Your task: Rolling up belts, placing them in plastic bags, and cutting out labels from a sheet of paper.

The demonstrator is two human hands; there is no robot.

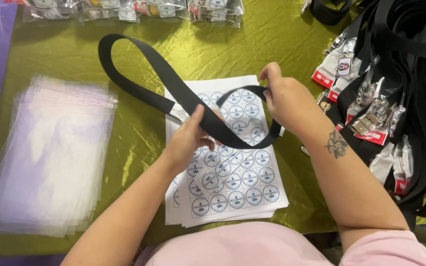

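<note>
A black lanyard strap [146,69] loops over the green cloth, its far bend at the upper left. My left hand [188,140] pinches the strap near its silver crimp, over a stack of white sheets [232,182] printed with round blue stickers. My right hand [284,98] grips the strap's other end, curling it into a smaller loop above the same sheets.
A stack of clear plastic bags [50,152] lies at the left. A pile of black lanyards with metal clips and red-and-white tags [385,113] fills the right side. Bagged items [124,10] line the far edge of the green tablecloth [139,143].
</note>
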